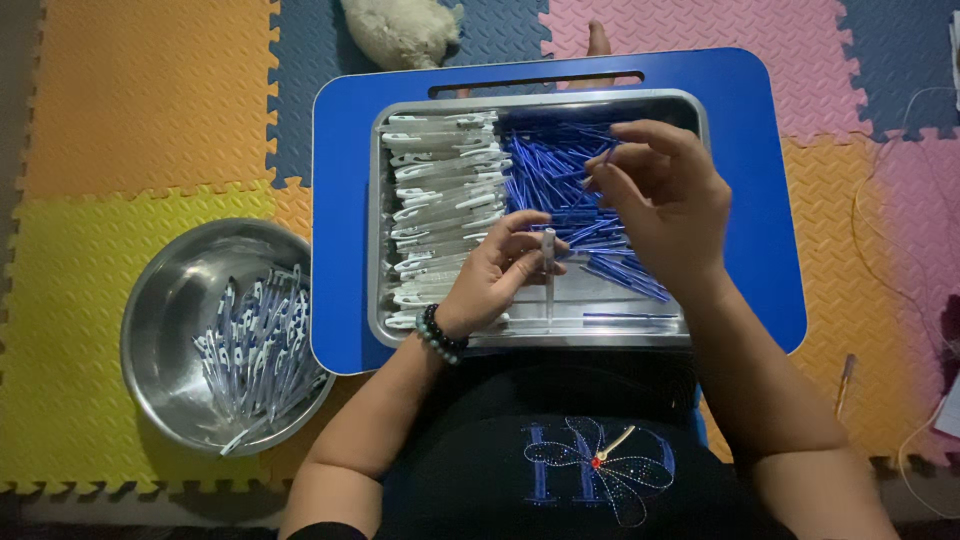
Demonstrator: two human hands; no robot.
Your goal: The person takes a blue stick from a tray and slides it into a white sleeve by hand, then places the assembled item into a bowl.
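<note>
A steel tray (690, 110) rests on a blue lap table (760, 200). White pen barrels (440, 170) fill its left side, and thin blue refills (550, 170) are heaped on its right. My left hand (495, 275) holds a clear pen barrel (548, 262) upright over the tray's middle. My right hand (665, 195) hovers above the refill heap and pinches one blue refill (607, 155) between thumb and fingers. A beaded bracelet (440, 335) circles my left wrist.
A steel bowl (165, 300) holding several assembled blue and white pens (255, 345) sits on the foam floor mats at the left. A pale fluffy object (400, 30) lies beyond the lap table. Thin cables (900, 280) run along the right.
</note>
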